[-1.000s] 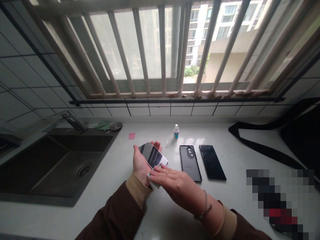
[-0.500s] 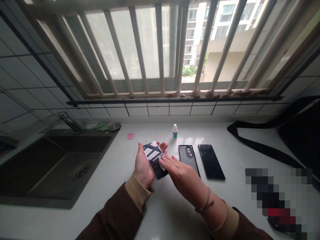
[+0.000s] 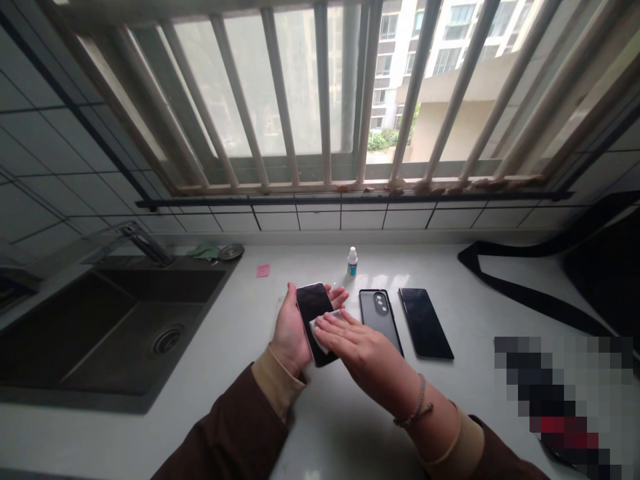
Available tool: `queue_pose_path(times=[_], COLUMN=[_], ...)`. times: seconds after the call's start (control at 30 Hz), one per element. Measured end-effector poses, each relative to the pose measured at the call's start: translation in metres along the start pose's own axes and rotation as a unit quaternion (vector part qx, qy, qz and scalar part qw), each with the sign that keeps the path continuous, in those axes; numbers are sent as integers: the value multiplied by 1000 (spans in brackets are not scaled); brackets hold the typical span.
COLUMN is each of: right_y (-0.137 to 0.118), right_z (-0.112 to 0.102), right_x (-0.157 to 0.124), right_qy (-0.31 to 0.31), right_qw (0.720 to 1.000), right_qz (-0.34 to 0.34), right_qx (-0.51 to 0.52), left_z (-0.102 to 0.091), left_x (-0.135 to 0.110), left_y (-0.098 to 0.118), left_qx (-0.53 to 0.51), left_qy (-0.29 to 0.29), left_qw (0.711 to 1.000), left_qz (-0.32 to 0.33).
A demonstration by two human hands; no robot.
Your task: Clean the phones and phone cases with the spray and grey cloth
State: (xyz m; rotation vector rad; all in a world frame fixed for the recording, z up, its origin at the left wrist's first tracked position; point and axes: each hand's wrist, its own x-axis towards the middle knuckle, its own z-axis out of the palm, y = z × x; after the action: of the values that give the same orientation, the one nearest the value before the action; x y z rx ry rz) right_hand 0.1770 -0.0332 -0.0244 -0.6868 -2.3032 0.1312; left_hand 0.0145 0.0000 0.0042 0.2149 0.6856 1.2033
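Observation:
Above the counter, my left hand holds a phone from beneath, its dark screen facing up. Thumb and fingers show at the phone's two sides. My right hand presses a white cloth or wipe flat against the lower part of the screen, fingers together over it. Just right of my hands lies a dark phone case with camera cut-outs. Beside that case rests a second black phone. A small white-capped bottle stands upright behind them.
On the left is a dark sink with a faucet; a green cloth and a metal strainer sit at its back corner. A pink note lies on the white counter. A black strap and a pixelated item occupy the right.
The phone has tilted, so the bright window reflection has left its screen. My right hand and the cloth have shifted slightly left across the screen. The camera view has shifted slightly.

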Motion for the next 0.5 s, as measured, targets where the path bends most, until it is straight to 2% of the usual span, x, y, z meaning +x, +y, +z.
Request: queue_pose_path(times=[0.1, 0.17, 0.27, 0.33, 0.4, 0.5], right_y=[7, 9, 9, 10, 11, 14], right_z=[-1, -6, -16, -22, -23, -16], right_x=[-1, -3, -4, -5, -5, -5], right_qy=[37, 99, 200, 234, 240, 186], right_qw=[998, 988, 945, 918, 915, 949], right_qz=[45, 115, 258, 319, 325, 256], right_qx=[-33, -31, -2, 14, 16, 3], left_z=[2, 3, 1, 0, -2, -3], left_x=[-5, -8, -9, -9, -8, -7], left_y=[-4, -6, -7, -8, -10, -13], left_qx=[27, 39, 48, 55, 59, 46], left_qy=[-36, -63, -69, -50, -41, -71], left_qw=[998, 995, 991, 990, 988, 986], left_qz=[-50, -71, -101, -119, -134, -146])
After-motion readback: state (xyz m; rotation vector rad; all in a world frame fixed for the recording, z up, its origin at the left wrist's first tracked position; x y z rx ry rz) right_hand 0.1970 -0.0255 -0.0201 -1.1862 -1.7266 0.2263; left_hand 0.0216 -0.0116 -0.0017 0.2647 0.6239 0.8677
